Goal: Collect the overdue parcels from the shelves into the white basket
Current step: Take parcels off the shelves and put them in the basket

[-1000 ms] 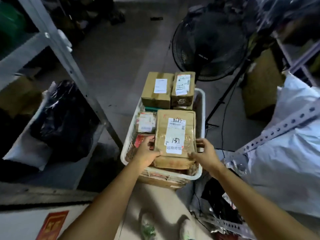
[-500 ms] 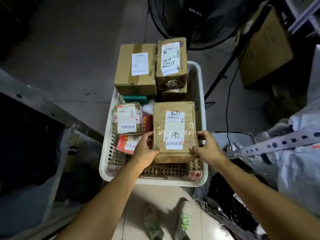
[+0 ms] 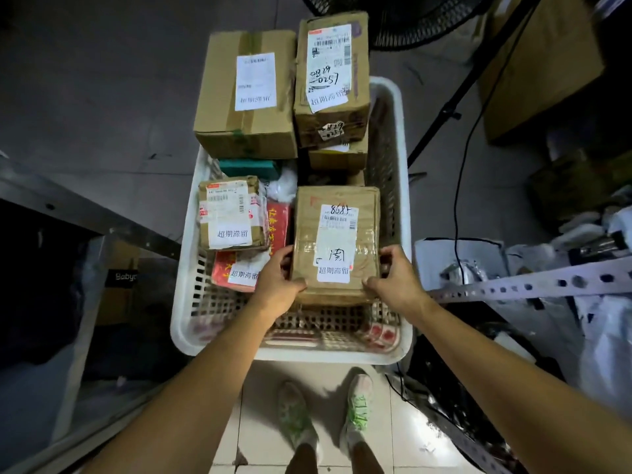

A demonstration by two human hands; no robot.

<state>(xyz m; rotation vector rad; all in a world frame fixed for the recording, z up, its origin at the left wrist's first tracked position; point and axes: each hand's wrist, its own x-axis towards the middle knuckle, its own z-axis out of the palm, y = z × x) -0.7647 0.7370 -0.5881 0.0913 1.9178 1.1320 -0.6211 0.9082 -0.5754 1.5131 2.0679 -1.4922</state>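
Note:
A white slotted basket (image 3: 400, 213) stands on the floor in front of me, holding several parcels. A brown taped parcel (image 3: 337, 213) with a white label marked 8685 lies at the basket's near right. My left hand (image 3: 277, 283) grips its near left edge and my right hand (image 3: 396, 280) grips its near right edge. Left of it lies a smaller labelled box (image 3: 229, 213) over a red packet (image 3: 278, 227). At the far end sit two larger cartons, one on the left (image 3: 246, 97) and one on the right (image 3: 331, 80).
A grey metal shelf frame (image 3: 85, 217) runs along the left, and a perforated metal strut (image 3: 533, 285) juts in from the right above white bags. A black fan stand (image 3: 455, 94) and a cable cross the floor at right. My shoes (image 3: 325, 415) stand on pale tiles.
The view has tilted down and closer over the basket. Both hands have lowered the labelled parcel further into the near right of the basket and still hold its edges.

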